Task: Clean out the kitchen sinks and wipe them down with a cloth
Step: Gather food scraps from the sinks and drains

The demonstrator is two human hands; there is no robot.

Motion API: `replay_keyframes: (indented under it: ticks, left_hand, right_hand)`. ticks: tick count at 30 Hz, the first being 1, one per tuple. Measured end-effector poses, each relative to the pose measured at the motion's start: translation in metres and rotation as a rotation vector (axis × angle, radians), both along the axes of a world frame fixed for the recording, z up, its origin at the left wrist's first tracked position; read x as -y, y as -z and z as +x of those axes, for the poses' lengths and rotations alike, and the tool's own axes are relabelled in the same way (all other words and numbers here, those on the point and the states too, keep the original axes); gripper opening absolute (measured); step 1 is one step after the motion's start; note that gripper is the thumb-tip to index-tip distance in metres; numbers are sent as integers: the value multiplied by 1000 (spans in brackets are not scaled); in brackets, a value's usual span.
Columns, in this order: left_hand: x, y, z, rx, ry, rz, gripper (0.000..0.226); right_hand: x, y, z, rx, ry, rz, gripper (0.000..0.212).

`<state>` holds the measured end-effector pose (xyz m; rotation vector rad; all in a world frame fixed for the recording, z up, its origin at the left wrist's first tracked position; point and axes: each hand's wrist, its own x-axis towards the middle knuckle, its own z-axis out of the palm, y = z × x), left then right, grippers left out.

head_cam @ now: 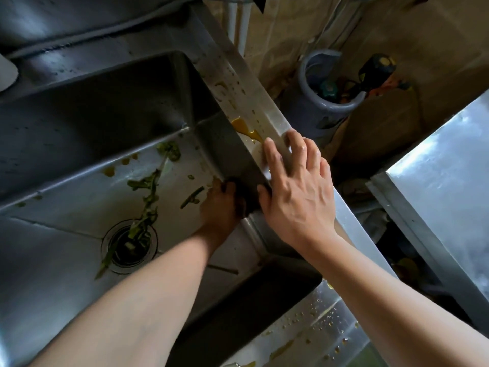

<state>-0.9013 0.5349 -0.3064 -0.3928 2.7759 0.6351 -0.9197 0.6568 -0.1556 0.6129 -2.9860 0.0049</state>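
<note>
A steel sink (79,120) fills the left of the view, with green vegetable scraps (148,192) strewn across its floor and hanging into the drain (129,246). Yellow-orange liquid (244,128) pools on the sink's right rim (238,83). My left hand (221,207) is down inside the sink at the right wall, fingers curled against it; whether it holds anything is hidden. My right hand (296,186) lies flat on the rim with straight fingers spread, just below the yellow spill.
A grey bucket (325,102) with dark items stands on the floor right of the sink. A shiny steel surface (444,186) juts in at the right. Yellow drops dot the front rim (312,329). A pale pipe (239,22) rises behind.
</note>
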Motion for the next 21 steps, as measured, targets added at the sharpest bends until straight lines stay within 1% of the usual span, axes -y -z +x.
replay_keyframes:
  ticks: [4,8,10,12,15,17,19,21]
  left_hand:
    - [17,19,-5,-8,80,-52,55]
    - [46,13,13,62,-62,-77,55]
    - [65,6,31,101,-71,-95,54]
    - [72,-7,50,120,-71,-12,50]
    - [47,-29,72,146,31,212,49]
    - [17,-32,79,150,129,312,49]
    - [-14,-24,80,140,168,329,41]
    - [-38,-10,74,153,225,224,29]
  right_hand:
    - [-1,0,-1,-3,-5,8,69]
    - [-2,-2,0,5,-8,6,68]
    - [-2,-2,0,3,-9,12,68]
    - [-2,-2,0,2,-12,20,68]
    - [-1,-2,0,-5,-9,25,68]
    - [0,-2,1,-5,-7,24,68]
    - [0,-2,1,-9,-7,22,67]
    - [0,0,1,-15,-7,18,68]
